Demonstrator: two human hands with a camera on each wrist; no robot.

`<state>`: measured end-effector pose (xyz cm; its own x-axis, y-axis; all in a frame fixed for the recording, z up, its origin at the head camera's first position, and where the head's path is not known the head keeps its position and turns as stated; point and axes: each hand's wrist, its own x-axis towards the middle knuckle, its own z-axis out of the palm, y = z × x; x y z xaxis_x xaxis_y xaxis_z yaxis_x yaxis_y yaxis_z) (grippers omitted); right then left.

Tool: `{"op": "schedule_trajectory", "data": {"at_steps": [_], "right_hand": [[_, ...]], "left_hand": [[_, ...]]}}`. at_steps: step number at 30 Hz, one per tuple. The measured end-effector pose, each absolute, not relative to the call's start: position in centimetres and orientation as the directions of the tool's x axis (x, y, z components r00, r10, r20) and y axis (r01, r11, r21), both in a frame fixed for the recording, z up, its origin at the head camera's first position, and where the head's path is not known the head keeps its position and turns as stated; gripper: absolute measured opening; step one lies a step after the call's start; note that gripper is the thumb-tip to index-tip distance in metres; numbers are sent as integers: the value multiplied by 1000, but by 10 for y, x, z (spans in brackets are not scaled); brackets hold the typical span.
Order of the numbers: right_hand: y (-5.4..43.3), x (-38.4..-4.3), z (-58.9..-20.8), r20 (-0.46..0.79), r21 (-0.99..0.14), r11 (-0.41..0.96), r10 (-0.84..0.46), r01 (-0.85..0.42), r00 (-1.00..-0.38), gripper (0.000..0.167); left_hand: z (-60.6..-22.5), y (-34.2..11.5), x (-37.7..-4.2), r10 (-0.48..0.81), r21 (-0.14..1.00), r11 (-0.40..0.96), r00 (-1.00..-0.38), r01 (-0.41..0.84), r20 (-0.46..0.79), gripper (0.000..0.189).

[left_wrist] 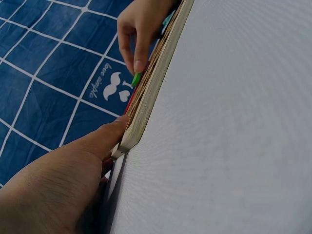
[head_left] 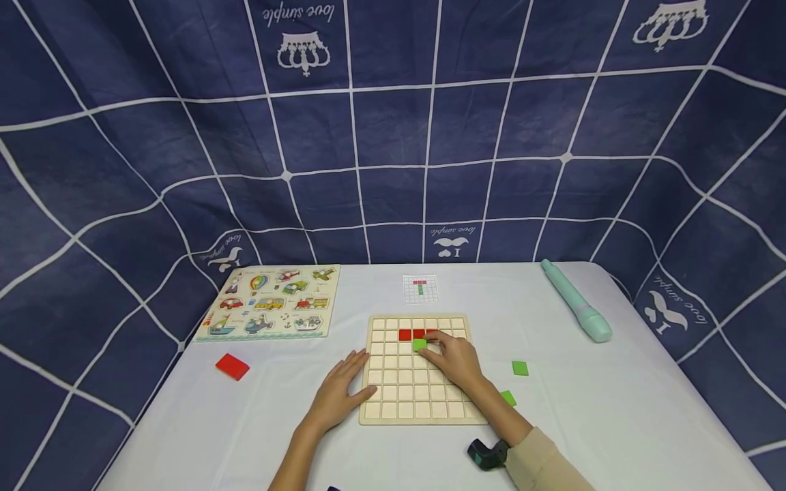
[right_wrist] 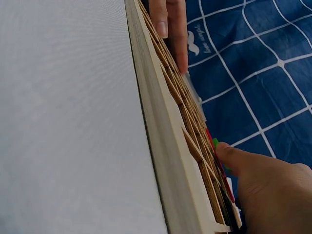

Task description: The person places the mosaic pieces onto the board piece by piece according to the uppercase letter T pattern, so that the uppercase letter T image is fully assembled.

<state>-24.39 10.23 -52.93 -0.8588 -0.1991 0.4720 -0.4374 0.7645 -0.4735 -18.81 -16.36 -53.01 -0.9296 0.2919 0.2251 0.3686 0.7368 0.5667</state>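
Note:
A wooden grid board (head_left: pixel 389 393) lies flat on the white table, with a row of red square tiles (head_left: pixel 405 335) in its second row from the far side. My right hand (head_left: pixel 459 359) pinches a green square tile (head_left: pixel 419 345) between thumb and fingers, just below the middle red tile. In the left wrist view that green tile (left_wrist: pixel 136 79) is tilted over the board. My left hand (head_left: pixel 339 390) rests at the board's left edge, fingers straight, thumb on the rim. In the right wrist view, the left hand's fingers (right_wrist: pixel 179 46) touch the far edge.
Two loose green tiles (head_left: pixel 520 368) lie right of the board, one partly behind my right forearm. A red piece (head_left: pixel 233 366) lies left. Behind are a pattern card (head_left: pixel 420 289), a vehicle puzzle board (head_left: pixel 270 303) and a mint microphone-shaped object (head_left: pixel 576 300). A black device (head_left: pixel 487 455) sits near my right sleeve.

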Motion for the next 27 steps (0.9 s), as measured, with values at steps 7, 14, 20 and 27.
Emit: {"op": "schedule_trajectory", "data": {"at_steps": [7,14,20,27], "right_hand": [[103,-245,-531,457,-450,783,-211,-429,-864,34],[103,-246,-530,438,-455,781,-222,-428,-871,35],[103,-246,-530,427,-457,781,-228,-426,-875,35],[104,-245,-531,452,-445,778,-233,-444,-861,37]], "left_hand": [[-529,-164,-188,295,579,727,-929,370,223,67],[-530,-164,-188,293,584,724,-930,367,221,67],[-531,-164,-189,292,577,721,-924,383,249,67],[-530,-163,-188,288,579,726,-928,372,236,67]]}}
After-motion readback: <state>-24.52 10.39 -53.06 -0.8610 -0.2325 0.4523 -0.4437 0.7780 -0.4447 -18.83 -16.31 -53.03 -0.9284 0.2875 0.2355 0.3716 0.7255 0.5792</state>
